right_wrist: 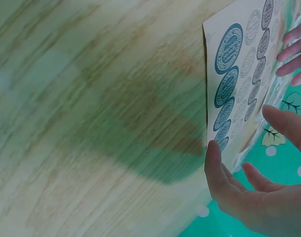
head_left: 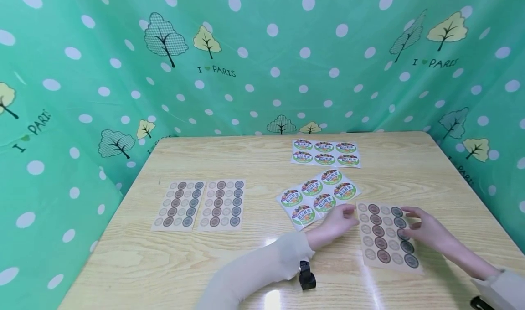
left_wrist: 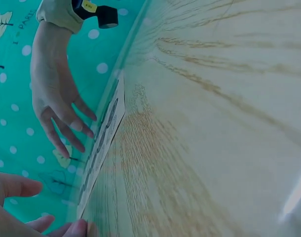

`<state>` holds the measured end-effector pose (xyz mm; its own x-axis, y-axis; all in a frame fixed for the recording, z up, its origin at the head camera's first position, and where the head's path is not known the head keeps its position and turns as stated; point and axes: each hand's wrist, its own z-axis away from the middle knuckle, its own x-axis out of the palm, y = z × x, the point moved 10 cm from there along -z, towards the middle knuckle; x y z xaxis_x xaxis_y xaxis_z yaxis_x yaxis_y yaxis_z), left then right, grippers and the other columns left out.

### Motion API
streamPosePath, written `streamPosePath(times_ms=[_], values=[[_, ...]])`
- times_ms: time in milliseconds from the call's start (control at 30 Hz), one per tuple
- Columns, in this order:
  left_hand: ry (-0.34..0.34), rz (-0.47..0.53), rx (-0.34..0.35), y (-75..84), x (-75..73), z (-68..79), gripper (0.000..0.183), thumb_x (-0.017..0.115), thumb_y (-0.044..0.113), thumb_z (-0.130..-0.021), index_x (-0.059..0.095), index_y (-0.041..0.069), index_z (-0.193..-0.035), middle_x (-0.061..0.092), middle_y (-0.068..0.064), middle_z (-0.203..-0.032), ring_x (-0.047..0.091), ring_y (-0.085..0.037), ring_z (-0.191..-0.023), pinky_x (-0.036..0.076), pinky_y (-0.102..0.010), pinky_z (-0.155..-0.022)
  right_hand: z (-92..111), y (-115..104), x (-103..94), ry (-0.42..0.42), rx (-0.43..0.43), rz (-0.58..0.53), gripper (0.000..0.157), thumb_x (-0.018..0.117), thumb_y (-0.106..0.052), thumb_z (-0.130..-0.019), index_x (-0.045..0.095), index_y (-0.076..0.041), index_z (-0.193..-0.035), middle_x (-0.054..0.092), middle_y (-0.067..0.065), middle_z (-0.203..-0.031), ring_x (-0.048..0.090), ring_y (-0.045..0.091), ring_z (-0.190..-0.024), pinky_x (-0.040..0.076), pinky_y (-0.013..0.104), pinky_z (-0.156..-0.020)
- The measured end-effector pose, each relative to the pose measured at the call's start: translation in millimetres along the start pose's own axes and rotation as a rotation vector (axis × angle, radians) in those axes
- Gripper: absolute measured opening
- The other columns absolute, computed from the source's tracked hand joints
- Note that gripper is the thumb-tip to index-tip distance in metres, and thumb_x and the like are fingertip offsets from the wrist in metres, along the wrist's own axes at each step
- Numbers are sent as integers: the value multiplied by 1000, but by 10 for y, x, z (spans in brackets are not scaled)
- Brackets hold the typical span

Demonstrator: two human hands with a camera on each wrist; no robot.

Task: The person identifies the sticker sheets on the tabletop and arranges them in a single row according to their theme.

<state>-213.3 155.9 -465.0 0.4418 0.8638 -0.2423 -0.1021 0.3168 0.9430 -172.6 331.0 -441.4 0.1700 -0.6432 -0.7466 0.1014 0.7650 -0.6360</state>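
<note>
A sheet of round brown and dark stickers [head_left: 387,221] lies on the table at the right, between both hands. Beside its upper left edge is my left hand [head_left: 339,221]; in the left wrist view a fingertip of that hand [left_wrist: 12,217] touches the sheet's corner while the thumb stands apart. My right hand [head_left: 428,230] reaches over the right edge. From the right wrist view, one fingertip of the right hand [right_wrist: 259,192] meets the edge of the sheet [right_wrist: 244,59], with the thumb held away from it.
Two similar sticker sheets [head_left: 178,205] [head_left: 221,205] lie side by side at the left. A tilted sheet of colourful fruit-label stickers [head_left: 317,193] is just beyond my left forearm, and another one [head_left: 326,153] lies near the back edge. A green dotted curtain [head_left: 254,91] hangs behind the wooden table [head_left: 135,264].
</note>
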Motion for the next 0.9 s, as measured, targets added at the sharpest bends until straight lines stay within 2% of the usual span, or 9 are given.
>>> streamPosePath(times_ms=[333,733,900], values=[[17,-6,-39,-21,30,-63,43,63,4,-75,54,5,-117,57,-3,-110,55,-13,-95,46,-17,-78,-34,55,27,8,-17,43,76,72,-13,-70,27,18,-123,37,42,-112,47,51,-94,46,51,-73],[-8,-78,-11,13,78,-93,42,62,8,-77,53,5,-118,58,-4,-107,54,-12,-97,44,-17,-81,-61,121,78,22,-34,66,84,74,-4,-61,24,21,-124,33,40,-114,48,47,-89,44,51,-73],[2,-96,10,18,87,-98,41,62,8,-77,54,4,-117,59,-5,-103,54,-11,-95,44,-15,-80,-56,127,87,22,-35,61,86,74,-4,-61,22,21,-125,31,40,-113,51,41,-84,48,41,-67]])
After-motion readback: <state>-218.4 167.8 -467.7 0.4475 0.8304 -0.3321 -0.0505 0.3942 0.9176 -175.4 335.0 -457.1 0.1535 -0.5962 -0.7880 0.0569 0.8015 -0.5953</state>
